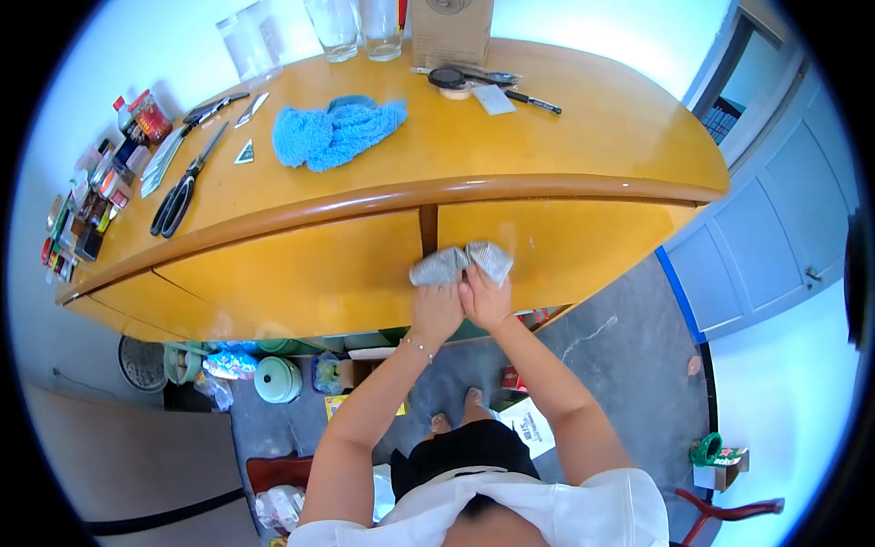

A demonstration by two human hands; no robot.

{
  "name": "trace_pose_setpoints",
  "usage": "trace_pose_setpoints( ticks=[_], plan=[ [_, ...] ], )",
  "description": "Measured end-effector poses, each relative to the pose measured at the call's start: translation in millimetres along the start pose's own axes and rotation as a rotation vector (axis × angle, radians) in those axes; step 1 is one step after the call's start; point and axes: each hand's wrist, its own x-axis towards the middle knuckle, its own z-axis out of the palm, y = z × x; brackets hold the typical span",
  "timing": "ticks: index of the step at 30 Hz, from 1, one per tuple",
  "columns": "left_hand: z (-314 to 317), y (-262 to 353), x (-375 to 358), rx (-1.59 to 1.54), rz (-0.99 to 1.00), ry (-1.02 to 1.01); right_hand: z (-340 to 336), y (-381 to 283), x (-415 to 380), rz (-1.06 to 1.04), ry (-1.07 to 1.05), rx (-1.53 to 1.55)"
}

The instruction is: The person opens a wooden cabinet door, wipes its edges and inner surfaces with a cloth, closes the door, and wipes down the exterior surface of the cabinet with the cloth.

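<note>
Though two hands (437, 311) (488, 297), one cloth (439, 267).

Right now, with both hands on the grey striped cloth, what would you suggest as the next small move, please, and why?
I would probably ease the right hand away from the left hand to spread the grey striped cloth, since the hands sit close together and the fabric looks bunched near its middle, in front of the yellow wooden cabinet.
</note>
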Motion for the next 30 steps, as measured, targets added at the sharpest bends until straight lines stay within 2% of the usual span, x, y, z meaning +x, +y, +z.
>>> trace_pose_setpoints(
  ticks=[3,5,6,9,10,13,14,18,21,22,25,26,29,30],
  plan=[
    [2.1,-1.7,3.2,0.077,0.107,0.172,3.0,7.4,-0.6,-0.020,0.016,-0.020],
    [-27.6,7.0,27.9,-0.024,0.027,0.094,-14.5,0.8,28.6,0.021,0.046,0.014],
    [-39.8,11.1,42.6,-0.073,-0.009,0.058,-21.5,1.5,43.4,0.016,0.134,0.029],
    [-49.0,15.2,64.4,0.011,0.108,0.268,-34.5,10.8,61.0,-0.111,0.236,0.009],
    [-45.0,14.0,64.0,-0.015,0.077,0.233,-34.7,13.4,61.0,-0.136,0.231,-0.024],
    [-31.4,16.4,51.8,-0.005,0.047,0.277,-21.6,13.9,44.3,-0.033,0.236,0.052],
    [-24.6,14.8,44.1,-0.022,0.061,0.267,-11.8,18.1,28.9,0.021,0.153,0.055],
    [-24.3,5.7,41.1,0.006,0.106,0.221,5.9,18.2,20.2,0.023,0.244,0.044],
    [-51.3,16.0,69.8,0.066,0.065,0.368,-19.0,7.8,59.9,0.055,0.284,0.181],
    [-45.9,19.2,68.8,0.078,0.008,0.338,-20.1,9.7,55.8,0.074,0.223,0.135],
    [-15.9,23.5,51.6,0.087,0.101,0.288,-9.4,27.2,24.0,0.095,0.264,0.090],
    [3.6,28.2,36.5,0.072,0.070,0.202,5.6,40.8,-3.8,0.146,0.198,0.087],
    [44.4,37.7,19.0,0.079,0.135,0.210,13.4,68.9,-50.4,0.102,0.107,0.065],
    [40.5,43.3,24.5,0.096,0.106,0.200,6.3,71.8,-46.3,0.092,0.089,0.073]
  ],
)
